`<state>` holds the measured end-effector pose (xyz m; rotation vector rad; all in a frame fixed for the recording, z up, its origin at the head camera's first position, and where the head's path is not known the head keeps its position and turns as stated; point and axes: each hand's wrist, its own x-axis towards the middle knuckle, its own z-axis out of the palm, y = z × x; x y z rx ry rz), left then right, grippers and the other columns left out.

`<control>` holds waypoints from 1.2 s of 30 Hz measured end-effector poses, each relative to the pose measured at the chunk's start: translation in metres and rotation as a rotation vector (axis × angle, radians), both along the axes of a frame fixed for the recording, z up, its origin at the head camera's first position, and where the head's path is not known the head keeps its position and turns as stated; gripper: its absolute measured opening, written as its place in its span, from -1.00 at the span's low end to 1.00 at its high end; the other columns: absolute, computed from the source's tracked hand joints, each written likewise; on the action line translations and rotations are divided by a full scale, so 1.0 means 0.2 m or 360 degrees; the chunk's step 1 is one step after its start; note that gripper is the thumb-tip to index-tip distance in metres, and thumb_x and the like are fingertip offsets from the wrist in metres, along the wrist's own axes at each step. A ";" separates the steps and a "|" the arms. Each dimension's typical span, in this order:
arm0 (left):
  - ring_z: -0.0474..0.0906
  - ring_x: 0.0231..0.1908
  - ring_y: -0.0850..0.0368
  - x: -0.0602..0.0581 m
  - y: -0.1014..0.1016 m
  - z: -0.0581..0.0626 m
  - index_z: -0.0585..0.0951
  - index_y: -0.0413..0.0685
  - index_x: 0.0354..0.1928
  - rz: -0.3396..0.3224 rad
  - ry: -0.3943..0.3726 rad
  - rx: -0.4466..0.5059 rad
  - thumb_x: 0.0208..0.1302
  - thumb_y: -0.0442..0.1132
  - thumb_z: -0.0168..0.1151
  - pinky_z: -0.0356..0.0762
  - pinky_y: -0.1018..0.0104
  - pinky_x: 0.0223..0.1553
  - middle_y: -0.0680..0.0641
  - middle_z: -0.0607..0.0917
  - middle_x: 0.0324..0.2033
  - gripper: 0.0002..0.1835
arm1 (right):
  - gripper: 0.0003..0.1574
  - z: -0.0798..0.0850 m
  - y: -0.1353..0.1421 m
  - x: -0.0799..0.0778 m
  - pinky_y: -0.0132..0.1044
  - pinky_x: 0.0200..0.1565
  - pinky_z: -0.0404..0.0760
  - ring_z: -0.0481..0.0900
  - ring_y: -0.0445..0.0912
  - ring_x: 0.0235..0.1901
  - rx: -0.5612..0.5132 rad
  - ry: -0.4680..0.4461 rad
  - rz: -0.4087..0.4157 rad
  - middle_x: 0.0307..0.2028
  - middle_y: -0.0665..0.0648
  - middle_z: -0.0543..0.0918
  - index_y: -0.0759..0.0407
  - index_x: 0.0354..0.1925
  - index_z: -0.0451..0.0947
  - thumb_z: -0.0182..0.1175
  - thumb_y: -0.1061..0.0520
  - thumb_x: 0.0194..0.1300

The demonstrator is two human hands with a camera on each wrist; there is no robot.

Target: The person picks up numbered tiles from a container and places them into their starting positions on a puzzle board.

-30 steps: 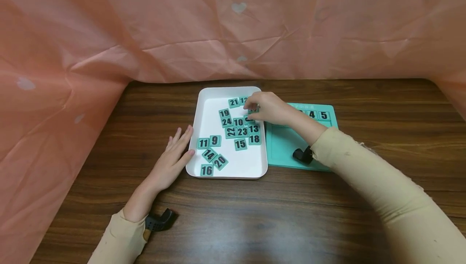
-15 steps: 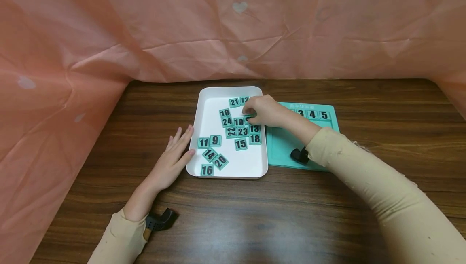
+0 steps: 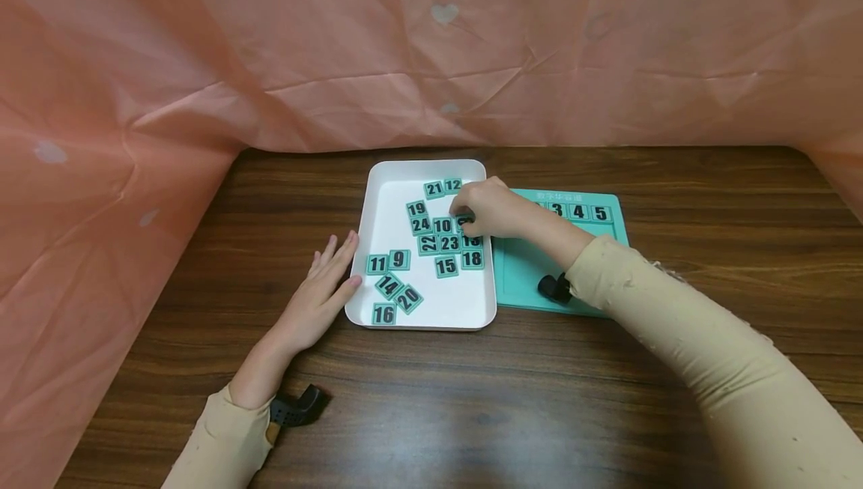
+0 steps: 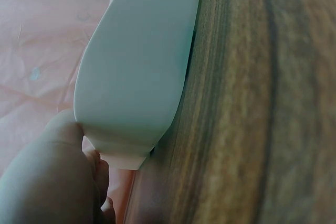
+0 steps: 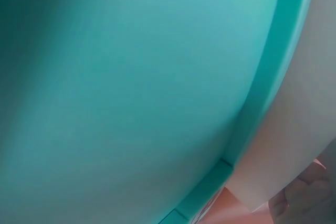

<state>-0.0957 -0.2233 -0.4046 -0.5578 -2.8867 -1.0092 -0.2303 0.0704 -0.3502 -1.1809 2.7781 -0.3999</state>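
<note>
In the head view, a white tray (image 3: 465, 298) holds loose teal number tiles, among them 15 (image 3: 446, 267) and 18 (image 3: 472, 259). My right hand (image 3: 495, 206) reaches over the tray's right rim, its thumb and curled fingers pinching at a number tile (image 3: 463, 221) above the 13, partly covered by the hand. My left hand (image 3: 317, 298) lies with extended fingers against the tray's left side. The left wrist view shows that hand (image 4: 52, 171) at the tray's outer wall (image 4: 131, 66). The right wrist view catches only part of the right hand (image 5: 304, 195).
A teal number board (image 3: 519, 279) stands right against the tray, with tiles 3, 4 and 5 (image 3: 601, 213) in its top row; my right forearm covers part of it. Below is a dark wooden table (image 3: 431, 399), with a pink curtain (image 3: 431, 55) behind.
My right hand has shifted slightly left and down in the tray, over the tiles above the 13. The left hand has stayed still at the tray's side.
</note>
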 end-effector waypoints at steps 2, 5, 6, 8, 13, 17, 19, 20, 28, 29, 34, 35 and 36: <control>-0.29 0.39 -0.01 0.00 0.00 0.00 -0.09 0.24 0.41 -0.0004 0.0002 -0.0004 0.39 0.00 -0.14 -0.36 -0.06 0.32 0.16 -0.05 0.39 -0.37 | -0.67 0.00 0.00 0.00 -0.04 -0.05 0.27 0.49 -0.10 -0.18 0.0013 -0.0002 0.0010 -0.22 0.04 0.63 0.09 -0.15 0.64 0.29 0.13 0.02; -0.29 0.39 0.00 0.00 0.00 0.00 -0.09 0.24 0.41 -0.0001 -0.0002 -0.0001 0.39 -0.02 -0.13 -0.36 -0.06 0.32 0.17 -0.05 0.38 -0.37 | -0.66 0.00 0.00 0.00 -0.03 -0.06 0.27 0.49 -0.10 -0.17 0.0030 -0.0006 0.0027 -0.20 0.04 0.62 0.08 -0.15 0.64 0.28 0.13 0.02; -0.30 0.39 0.00 0.00 0.00 0.01 -0.09 0.24 0.41 0.0000 -0.0003 -0.0001 0.39 -0.01 -0.14 -0.37 -0.06 0.32 0.17 -0.05 0.38 -0.37 | -0.66 0.00 0.00 0.00 -0.03 -0.05 0.27 0.49 -0.10 -0.17 0.0038 -0.0007 0.0031 -0.20 0.03 0.62 0.07 -0.14 0.64 0.28 0.12 0.02; -0.30 0.39 0.01 0.00 0.00 0.01 -0.09 0.24 0.41 0.0004 -0.0008 -0.0001 0.39 0.00 -0.14 -0.37 -0.05 0.32 0.18 -0.06 0.38 -0.38 | -0.66 0.00 0.00 -0.01 -0.04 -0.06 0.27 0.48 -0.10 -0.16 0.0050 -0.0012 0.0037 -0.20 0.03 0.62 0.06 -0.14 0.64 0.28 0.11 0.03; -0.30 0.39 0.01 0.01 0.00 0.01 -0.09 0.25 0.41 0.0009 -0.0015 -0.0009 0.39 0.02 -0.15 -0.37 -0.05 0.32 0.19 -0.06 0.38 -0.38 | -0.67 0.01 0.01 -0.01 -0.08 -0.11 0.29 0.46 -0.11 -0.22 0.0020 -0.0028 0.0035 -0.24 0.03 0.61 0.10 -0.15 0.64 0.28 0.11 0.03; -0.30 0.39 0.03 0.01 0.01 0.01 -0.09 0.26 0.41 0.0010 -0.0018 -0.0005 0.39 -0.01 -0.13 -0.37 -0.05 0.32 0.19 -0.06 0.38 -0.37 | -0.70 0.02 0.01 0.00 -0.10 -0.14 0.30 0.45 -0.11 -0.25 0.0040 -0.0028 0.0048 -0.27 0.03 0.60 0.10 -0.19 0.65 0.29 0.12 0.02; -0.31 0.39 0.04 0.01 0.01 0.01 -0.09 0.26 0.41 0.0009 -0.0019 -0.0005 0.39 -0.01 -0.13 -0.37 -0.05 0.32 0.19 -0.06 0.38 -0.37 | -0.71 0.03 0.01 0.00 -0.09 -0.13 0.30 0.46 -0.11 -0.23 0.0068 -0.0023 0.0070 -0.26 0.03 0.60 0.09 -0.20 0.64 0.29 0.12 0.02; -0.31 0.39 0.03 0.01 0.01 0.01 -0.09 0.26 0.41 0.0009 -0.0018 -0.0005 0.39 -0.01 -0.13 -0.37 -0.05 0.32 0.19 -0.06 0.38 -0.37 | -0.71 0.03 0.01 0.00 -0.08 -0.12 0.30 0.46 -0.11 -0.22 0.0078 -0.0023 0.0076 -0.25 0.03 0.60 0.08 -0.19 0.64 0.28 0.12 0.02; -0.30 0.39 0.03 0.01 0.01 0.02 -0.09 0.26 0.41 0.0009 -0.0018 -0.0006 0.39 0.01 -0.14 -0.37 -0.04 0.32 0.18 -0.06 0.39 -0.37 | -0.68 0.03 0.01 0.01 -0.05 -0.10 0.27 0.46 -0.11 -0.16 0.0126 -0.0047 0.0081 -0.21 0.02 0.61 0.07 -0.17 0.64 0.29 0.11 0.02; -0.30 0.39 0.03 0.01 0.01 0.02 -0.09 0.26 0.41 0.0010 -0.0016 -0.0008 0.39 0.01 -0.14 -0.37 -0.04 0.32 0.18 -0.06 0.39 -0.37 | -0.68 0.03 0.01 0.01 -0.05 -0.09 0.27 0.46 -0.11 -0.16 0.0135 -0.0050 0.0085 -0.20 0.02 0.61 0.08 -0.16 0.64 0.29 0.11 0.02; -0.30 0.39 0.02 0.01 0.01 0.02 -0.08 0.23 0.41 0.0004 -0.0018 -0.0002 0.38 0.01 -0.14 -0.37 -0.05 0.32 0.17 -0.06 0.39 -0.37 | -0.64 0.03 0.01 0.02 -0.05 -0.08 0.28 0.46 -0.10 -0.16 0.0156 -0.0054 0.0094 -0.20 0.03 0.60 0.10 -0.15 0.64 0.30 0.08 0.01; -0.30 0.39 0.02 0.01 0.01 0.02 -0.08 0.23 0.41 0.0002 -0.0022 -0.0001 0.39 0.00 -0.14 -0.38 -0.05 0.32 0.17 -0.06 0.39 -0.37 | -0.64 0.03 0.01 0.02 -0.05 -0.08 0.28 0.46 -0.10 -0.16 0.0158 -0.0053 0.0092 -0.20 0.03 0.60 0.09 -0.15 0.64 0.31 0.07 0.01; -0.30 0.39 0.02 0.01 0.01 0.02 -0.08 0.24 0.41 0.0004 -0.0025 0.0001 0.38 0.00 -0.14 -0.38 -0.05 0.32 0.18 -0.06 0.39 -0.37 | -0.63 0.03 0.01 0.02 -0.05 -0.07 0.28 0.46 -0.10 -0.16 0.0158 -0.0054 0.0088 -0.20 0.03 0.60 0.09 -0.14 0.63 0.31 0.07 0.00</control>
